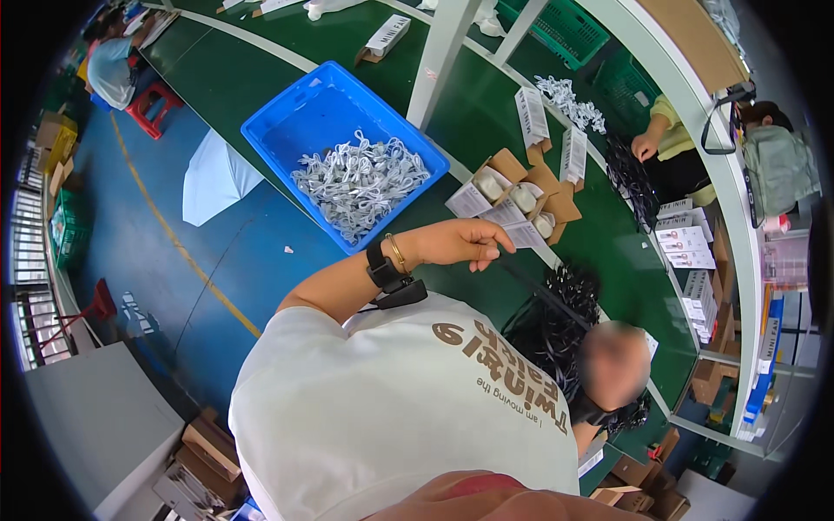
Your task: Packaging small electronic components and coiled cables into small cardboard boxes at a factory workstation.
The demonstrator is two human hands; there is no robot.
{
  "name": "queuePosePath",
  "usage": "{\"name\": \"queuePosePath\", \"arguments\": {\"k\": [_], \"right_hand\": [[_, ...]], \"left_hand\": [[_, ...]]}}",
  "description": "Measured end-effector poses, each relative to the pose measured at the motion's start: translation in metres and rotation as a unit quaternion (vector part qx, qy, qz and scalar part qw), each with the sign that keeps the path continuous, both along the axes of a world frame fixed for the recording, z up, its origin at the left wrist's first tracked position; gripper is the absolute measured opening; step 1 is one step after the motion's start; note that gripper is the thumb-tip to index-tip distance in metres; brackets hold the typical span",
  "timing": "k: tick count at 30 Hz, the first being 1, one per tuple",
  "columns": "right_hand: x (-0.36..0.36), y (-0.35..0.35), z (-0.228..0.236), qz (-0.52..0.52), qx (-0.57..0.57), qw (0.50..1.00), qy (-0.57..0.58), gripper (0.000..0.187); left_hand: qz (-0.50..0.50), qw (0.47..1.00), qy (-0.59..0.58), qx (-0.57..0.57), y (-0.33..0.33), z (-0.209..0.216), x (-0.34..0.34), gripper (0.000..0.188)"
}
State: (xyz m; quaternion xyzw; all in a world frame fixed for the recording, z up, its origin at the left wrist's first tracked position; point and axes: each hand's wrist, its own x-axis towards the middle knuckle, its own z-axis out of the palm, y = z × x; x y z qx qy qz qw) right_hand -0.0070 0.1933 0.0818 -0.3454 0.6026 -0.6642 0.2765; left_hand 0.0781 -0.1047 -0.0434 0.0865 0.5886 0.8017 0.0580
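My left hand (469, 243), with a gold bracelet and a black wrist device, reaches over the green table with its fingers closed on the end of a thin black strap (549, 300). The strap stretches down to the right toward my right hand (613, 365). That hand is smeared, so its fingers cannot be made out; a dark band circles its wrist. Between and below the hands lies a tangled heap of black straps (547, 334). Just beyond my left hand stand open small boxes (508, 195) with round white things inside.
A blue bin (287, 130) of white cables (360, 187) stands at the table's left edge. Several white cartons (532, 117) lie farther off, near a pile of white cables (573, 102). A white frame post (441, 65) rises from the table. Another person's hand (645, 146) is at the right.
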Motion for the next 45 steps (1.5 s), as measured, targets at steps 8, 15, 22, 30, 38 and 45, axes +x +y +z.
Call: {"name": "queuePosePath", "arguments": {"k": [8, 15, 22, 30, 38, 45], "right_hand": [[0.001, -0.035, 0.012, -0.388, -0.364, 0.845, 0.058, 0.031], [-0.034, 0.002, -0.082, -0.372, 0.365, 0.807, 0.278, 0.031], [0.009, -0.102, -0.089, 0.007, 0.197, 0.968, 0.154, 0.028], [0.003, -0.117, -0.081, -0.066, -0.114, 0.978, -0.161, 0.023], [0.002, -0.099, -0.122, -0.138, -0.093, 0.957, -0.236, 0.02], [0.004, -0.087, -0.138, -0.196, 0.029, 0.957, -0.21, 0.018]], "left_hand": [[-0.063, 0.994, 0.092, -0.021, -0.002, -0.008, -0.003, 0.014], [-0.038, 0.993, 0.03, -0.11, 0.005, 0.002, -0.005, 0.01], [0.068, 0.956, 0.204, -0.202, 0.009, 0.012, -0.008, 0.007], [0.041, 0.995, -0.074, -0.055, -0.04, -0.022, 0.019, 0.011], [0.348, 0.685, -0.153, -0.621, -0.147, -0.14, 0.07, 0.021], [0.408, 0.737, -0.078, -0.533, -0.151, -0.137, 0.064, 0.019]]}}
